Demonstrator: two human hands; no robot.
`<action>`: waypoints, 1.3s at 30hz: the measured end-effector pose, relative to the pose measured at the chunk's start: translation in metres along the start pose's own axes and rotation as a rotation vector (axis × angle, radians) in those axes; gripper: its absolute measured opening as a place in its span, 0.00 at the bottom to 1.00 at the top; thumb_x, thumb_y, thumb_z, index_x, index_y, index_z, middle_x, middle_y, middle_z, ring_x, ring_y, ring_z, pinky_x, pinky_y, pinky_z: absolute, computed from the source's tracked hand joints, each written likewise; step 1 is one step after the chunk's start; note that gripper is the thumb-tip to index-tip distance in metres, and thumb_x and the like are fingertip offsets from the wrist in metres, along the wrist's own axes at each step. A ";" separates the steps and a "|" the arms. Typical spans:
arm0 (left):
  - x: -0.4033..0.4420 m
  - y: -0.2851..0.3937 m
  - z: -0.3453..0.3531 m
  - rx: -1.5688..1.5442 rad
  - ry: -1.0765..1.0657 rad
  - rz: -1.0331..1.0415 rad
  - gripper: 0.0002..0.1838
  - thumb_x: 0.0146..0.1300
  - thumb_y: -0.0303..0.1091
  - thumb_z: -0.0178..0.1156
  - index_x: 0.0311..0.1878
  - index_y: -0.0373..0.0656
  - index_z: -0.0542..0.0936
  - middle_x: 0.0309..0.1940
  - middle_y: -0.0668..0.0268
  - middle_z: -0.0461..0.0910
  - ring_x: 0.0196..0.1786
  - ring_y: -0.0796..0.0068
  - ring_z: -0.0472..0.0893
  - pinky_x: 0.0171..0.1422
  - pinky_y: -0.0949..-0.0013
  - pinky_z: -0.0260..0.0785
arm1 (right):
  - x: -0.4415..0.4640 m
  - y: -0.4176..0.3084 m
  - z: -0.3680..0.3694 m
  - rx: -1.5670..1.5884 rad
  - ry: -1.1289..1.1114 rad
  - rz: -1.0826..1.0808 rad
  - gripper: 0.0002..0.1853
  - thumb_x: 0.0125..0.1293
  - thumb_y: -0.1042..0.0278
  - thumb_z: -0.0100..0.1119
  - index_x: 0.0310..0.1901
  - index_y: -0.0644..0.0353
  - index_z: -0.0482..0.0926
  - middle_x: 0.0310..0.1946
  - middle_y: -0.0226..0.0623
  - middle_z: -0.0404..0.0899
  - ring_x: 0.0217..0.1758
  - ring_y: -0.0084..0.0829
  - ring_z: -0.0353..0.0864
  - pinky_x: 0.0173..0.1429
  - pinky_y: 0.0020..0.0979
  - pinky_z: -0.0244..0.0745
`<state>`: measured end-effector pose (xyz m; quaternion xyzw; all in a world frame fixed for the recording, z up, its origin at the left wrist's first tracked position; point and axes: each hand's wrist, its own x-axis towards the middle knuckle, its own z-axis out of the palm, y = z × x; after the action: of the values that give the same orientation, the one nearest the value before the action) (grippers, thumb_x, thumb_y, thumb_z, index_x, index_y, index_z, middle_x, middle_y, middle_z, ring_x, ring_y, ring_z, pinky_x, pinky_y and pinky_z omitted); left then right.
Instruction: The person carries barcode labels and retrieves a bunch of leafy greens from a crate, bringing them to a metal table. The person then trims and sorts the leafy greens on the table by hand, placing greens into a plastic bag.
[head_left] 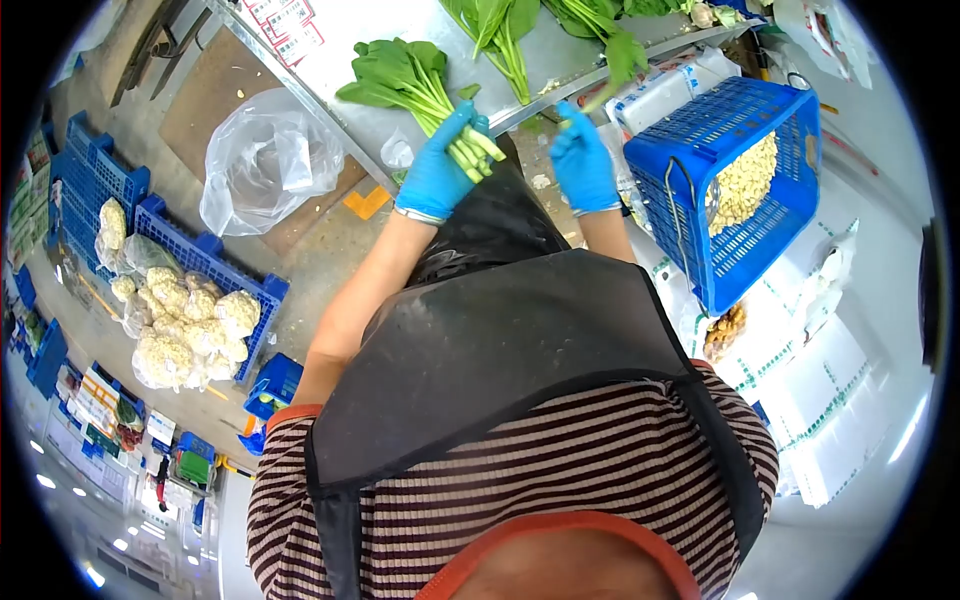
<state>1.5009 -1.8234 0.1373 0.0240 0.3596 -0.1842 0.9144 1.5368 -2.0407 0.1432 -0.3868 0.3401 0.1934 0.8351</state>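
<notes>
I view the work from above. The left hand, in a blue glove, closes around the stems of a bunch of greens at the near edge of the metal table. The leaves point away from the wearer over the tabletop; the pale stem ends project past the fingers toward the right. I cannot tell whether the leaves touch the metal.

The right hand, likewise gloved, is raised just beyond the table's edge, apart from the left, with its fingers partly bent. Whether it pinches anything small I cannot tell. A drooping leaf hangs near its fingertips.

Farther along the table I note a second bunch, more greens and, at the left, red-and-white labels.

To the right, a blue crate contains pale pieces. To the left, a clear bag lies on the floor; beyond it, filled bags rest by a blue pallet. The wearer's dark apron covers a striped shirt.
</notes>
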 end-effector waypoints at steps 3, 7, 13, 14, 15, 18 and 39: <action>-0.011 0.010 0.017 -0.087 -0.122 -0.032 0.11 0.68 0.35 0.58 0.50 0.43 0.79 0.41 0.68 0.83 0.44 0.73 0.82 0.56 0.63 0.74 | 0.001 -0.026 -0.002 0.132 0.130 -0.067 0.13 0.68 0.65 0.56 0.49 0.61 0.81 0.35 0.34 0.81 0.25 0.21 0.76 0.32 0.22 0.73; -0.015 0.027 0.036 -0.255 -0.041 -0.058 0.13 0.65 0.32 0.62 0.50 0.41 0.76 0.42 0.65 0.82 0.47 0.69 0.81 0.56 0.58 0.73 | -0.003 -0.034 0.027 -0.639 0.086 -0.239 0.14 0.68 0.63 0.57 0.52 0.59 0.80 0.36 0.32 0.82 0.30 0.20 0.78 0.34 0.22 0.74; -0.025 0.031 0.041 -0.049 -0.061 -0.012 0.20 0.63 0.27 0.61 0.58 0.36 0.72 0.42 0.61 0.81 0.44 0.69 0.80 0.58 0.59 0.72 | 0.048 0.004 0.033 -1.466 0.180 -0.660 0.21 0.58 0.52 0.65 0.45 0.60 0.81 0.37 0.43 0.82 0.36 0.40 0.81 0.43 0.36 0.76; -0.027 0.029 0.036 0.044 -0.063 0.003 0.21 0.63 0.27 0.60 0.59 0.35 0.71 0.41 0.60 0.81 0.44 0.69 0.80 0.58 0.59 0.72 | 0.051 0.011 0.039 -1.623 0.179 -0.734 0.21 0.56 0.51 0.66 0.43 0.60 0.81 0.38 0.44 0.82 0.37 0.42 0.81 0.44 0.37 0.76; -0.030 0.025 0.033 0.104 -0.015 0.030 0.21 0.63 0.27 0.60 0.59 0.35 0.72 0.38 0.62 0.80 0.40 0.70 0.79 0.53 0.62 0.74 | 0.054 0.014 0.041 -1.781 0.177 -0.806 0.22 0.54 0.50 0.67 0.42 0.61 0.80 0.38 0.46 0.81 0.38 0.45 0.81 0.45 0.39 0.76; -0.033 0.021 0.014 0.206 -0.022 0.019 0.21 0.63 0.28 0.60 0.59 0.36 0.73 0.34 0.65 0.77 0.35 0.73 0.77 0.47 0.66 0.74 | 0.066 0.015 0.035 -1.635 0.121 -0.652 0.23 0.53 0.49 0.68 0.40 0.63 0.79 0.37 0.47 0.82 0.39 0.49 0.81 0.45 0.42 0.76; 0.043 -0.025 -0.008 0.294 0.145 -0.026 0.06 0.63 0.30 0.64 0.41 0.41 0.79 0.29 0.65 0.81 0.28 0.75 0.80 0.33 0.73 0.75 | -0.047 0.019 0.029 -0.791 0.008 -0.349 0.09 0.62 0.70 0.65 0.41 0.63 0.78 0.36 0.36 0.79 0.34 0.29 0.81 0.38 0.29 0.78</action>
<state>1.5157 -1.8590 0.1049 0.1662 0.3942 -0.2445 0.8702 1.5054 -2.0095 0.1804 -0.7294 0.1723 0.1633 0.6416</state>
